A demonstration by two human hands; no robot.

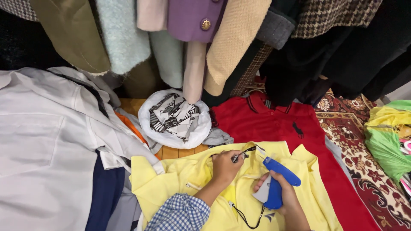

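Across the top of the frame hangs a row of coats and jackets [205,34]. At the left lies a heap of white shirts [43,141]; right of centre, a red polo shirt with dark collar stripes [274,124]. Bottom centre, your yellow cotton polo shirt [201,179] is spread flat. Your right hand [284,199] has its grip clamped around the blue plastic tagging gun [276,179], nose pointing up-left at the collar. Your left hand [224,166], checked cuff showing, pinches the black-and-white striped tag [245,155] together at the collar, just beside the gun's tip.
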